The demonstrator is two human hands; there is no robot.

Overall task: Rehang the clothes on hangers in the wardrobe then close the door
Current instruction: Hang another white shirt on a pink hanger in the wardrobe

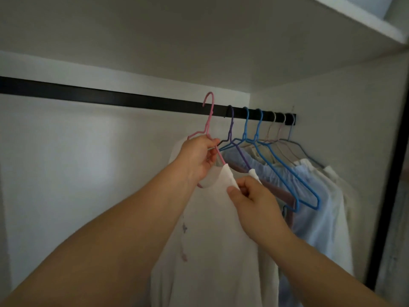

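- Nearest: two bare forearms reach up from the bottom edge into the wardrobe.
- Right hand [250,196]: thumb and curled fingers pinch the neckline edge of a white thin-fabric garment [212,240], just below the hanger's right shoulder.
- Left hand [195,158]: fingers curled round the shoulder wire of a pink thin wire hanger [209,120], gripping it at the base of the neck.
- The white garment hangs from the pink hanger, draped down between the two arms; a small reddish pattern shows on its left front.
- The pink hanger's hook stands raised at the black horizontal rail [110,98]; whether it rests on the rail cannot be told.
- Farther right on the rail: a purple wire hanger [231,127], two blue wire hangers [257,127], then several pale hangers [281,127], packed close together toward the right wall.
- These carry pale blue, mauve and cream clothes [314,196], touching one another.
- Farthest: the white back panel [66,162] and the white shelf underside [199,41] above the rail.
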